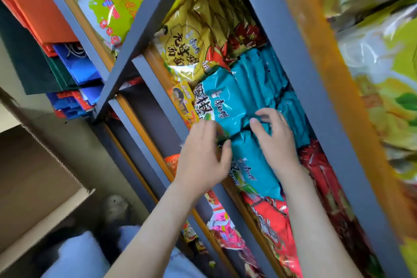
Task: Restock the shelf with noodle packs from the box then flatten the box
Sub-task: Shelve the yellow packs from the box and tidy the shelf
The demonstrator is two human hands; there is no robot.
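Teal noodle packs (228, 99) stand in rows on a grey metal shelf (300, 79). My left hand (203, 158) lies against the front edge of the nearest teal pack (255, 165), fingers bent at its side. My right hand (275, 137) rests on top of that pack, fingers spread and slightly curved, touching the row behind. The open cardboard box (40, 178) sits at the lower left, its inside mostly in shadow.
Yellow packs (187, 45) fill the shelf's far end and red packs (275, 228) its near end. A lower shelf holds pink and red packs (225, 225). Coloured paper bags (67, 61) hang at the left. Green-yellow bags (383, 63) fill the right.
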